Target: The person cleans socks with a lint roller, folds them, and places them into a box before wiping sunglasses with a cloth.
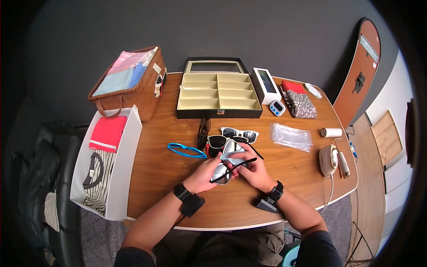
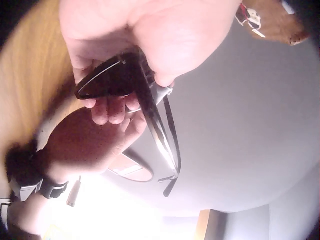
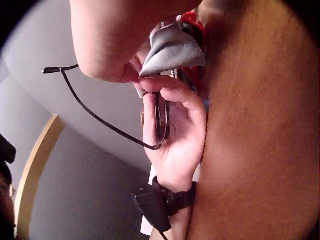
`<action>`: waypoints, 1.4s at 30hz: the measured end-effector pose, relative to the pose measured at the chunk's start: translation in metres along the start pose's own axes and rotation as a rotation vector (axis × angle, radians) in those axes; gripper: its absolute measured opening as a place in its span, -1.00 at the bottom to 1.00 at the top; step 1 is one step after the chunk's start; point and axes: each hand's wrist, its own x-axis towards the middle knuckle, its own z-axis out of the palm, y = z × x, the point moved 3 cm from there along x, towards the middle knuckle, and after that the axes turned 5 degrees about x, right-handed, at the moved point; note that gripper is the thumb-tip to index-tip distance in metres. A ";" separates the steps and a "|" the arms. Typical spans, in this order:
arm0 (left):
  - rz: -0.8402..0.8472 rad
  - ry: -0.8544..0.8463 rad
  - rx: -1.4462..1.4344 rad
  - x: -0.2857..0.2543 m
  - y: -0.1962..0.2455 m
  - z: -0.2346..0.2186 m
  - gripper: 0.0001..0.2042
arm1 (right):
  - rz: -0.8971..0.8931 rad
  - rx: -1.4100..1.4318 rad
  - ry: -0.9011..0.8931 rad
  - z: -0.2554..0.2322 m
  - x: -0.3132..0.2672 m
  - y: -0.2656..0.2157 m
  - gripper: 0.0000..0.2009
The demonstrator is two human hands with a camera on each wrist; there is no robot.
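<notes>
Over the table's front half, my left hand (image 1: 201, 178) holds a pair of black-armed sunglasses (image 1: 221, 174) with silvery mirrored lenses, its fingers around one lens. My right hand (image 1: 258, 175) pinches a light grey-blue cloth (image 1: 232, 159) against the sunglasses near the bridge. In the right wrist view the cloth (image 3: 172, 52) hangs folded from the fingers, and a thin temple arm sticks out. Just beyond the hands lie white-framed sunglasses (image 1: 230, 132), dark-lensed sunglasses (image 1: 217, 141) with red on them, dark brown glasses (image 1: 203, 133) and bright blue glasses (image 1: 201, 155).
Behind the glasses, a black display case (image 1: 195, 114) stands open with cream compartments. Clear plastic sleeves (image 1: 291, 137), a blue-white timer (image 1: 277, 107), a lint roller (image 1: 331, 132) and a corded steamer (image 1: 328, 160) lie rightward. On the left are a wicker basket (image 1: 149, 95) and a white bin (image 1: 122, 173).
</notes>
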 end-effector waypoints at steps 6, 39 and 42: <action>-0.017 0.030 -0.029 0.001 -0.002 -0.004 -0.62 | -0.005 0.170 -0.042 0.005 0.001 0.002 -0.61; -0.074 0.087 -0.155 -0.001 0.001 -0.006 -0.59 | -0.369 -0.688 0.321 0.000 -0.006 -0.018 -0.66; -0.068 0.103 -0.184 0.002 -0.003 -0.009 -0.64 | -0.393 -0.661 0.194 0.006 -0.013 -0.013 -0.66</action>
